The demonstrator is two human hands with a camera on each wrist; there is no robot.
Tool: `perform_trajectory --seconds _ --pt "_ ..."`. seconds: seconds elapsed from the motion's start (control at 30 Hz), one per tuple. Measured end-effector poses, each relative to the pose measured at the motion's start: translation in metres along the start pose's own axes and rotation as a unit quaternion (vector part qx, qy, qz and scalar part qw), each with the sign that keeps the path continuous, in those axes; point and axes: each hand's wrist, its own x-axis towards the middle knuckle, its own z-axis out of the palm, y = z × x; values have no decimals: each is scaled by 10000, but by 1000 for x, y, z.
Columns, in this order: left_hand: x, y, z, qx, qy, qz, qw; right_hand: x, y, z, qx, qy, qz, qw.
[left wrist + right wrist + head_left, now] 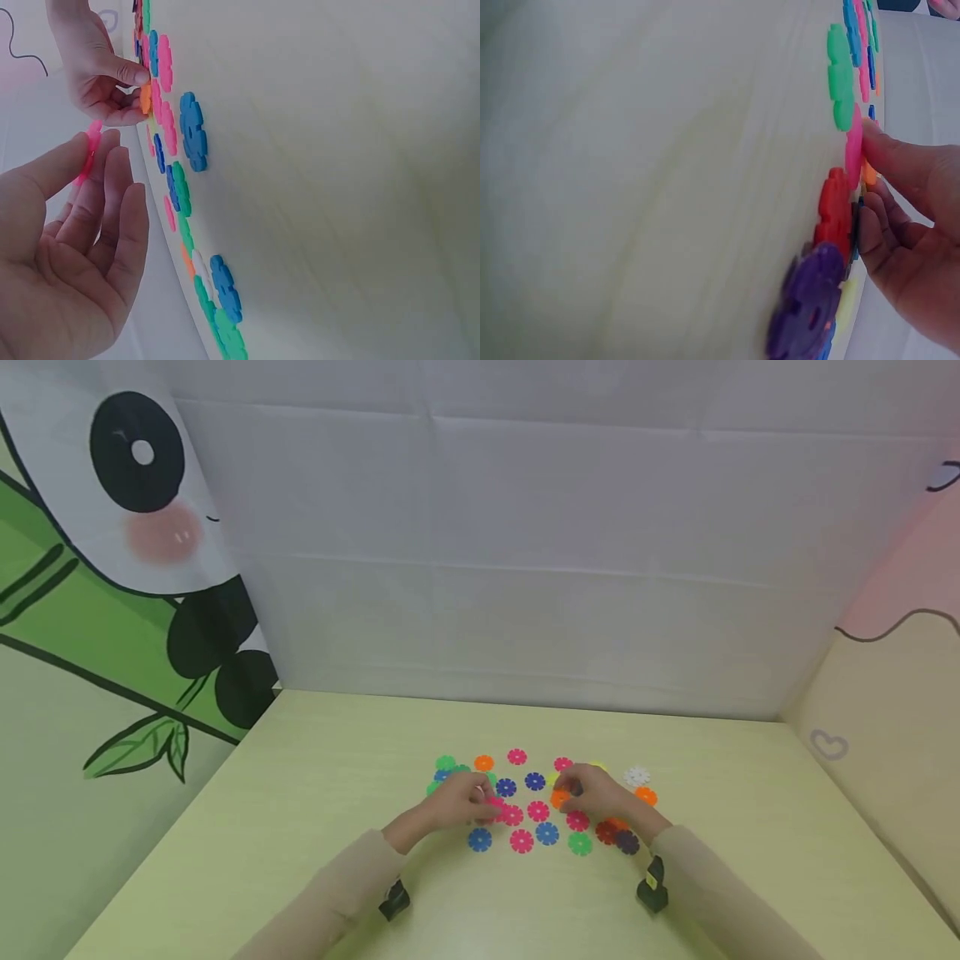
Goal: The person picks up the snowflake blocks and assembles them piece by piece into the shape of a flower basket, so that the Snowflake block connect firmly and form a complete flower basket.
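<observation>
Notched plastic snowflake discs in many colours lie spread over the table between both hands. My left hand (456,802) pinches a pink disc (91,154) between thumb and fingertips, held up off the table. My right hand (600,795) has its thumb and fingers at an orange disc (559,799), gripping it low among the other discs. Close under the right hand lie a pink disc (853,146), a red disc (834,214) and a dark purple disc (808,304). Nearest the left hand are a blue disc (480,840) and another pink disc (512,815).
The pale yellow table (225,860) reaches back to a white sheet wall (525,568). A printed panel (150,552) stands at the left and a second one (900,693) at the right. A white disc (637,776) lies at the far right of the spread.
</observation>
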Motion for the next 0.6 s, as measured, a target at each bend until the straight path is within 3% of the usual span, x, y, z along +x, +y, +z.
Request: perform_trajectory --seconds 0.17,0.33,0.6 --pt "-4 -5 0 -232 26 -111 9997 -1 -1 -1 -9 34 -441 9990" --pt "-3 -11 3 -484 129 -38 9987 -5 -6 -4 324 162 -921 9951" --pt "0 -1 7 -945 388 36 9948 -12 -31 -4 799 761 -1395 9841"
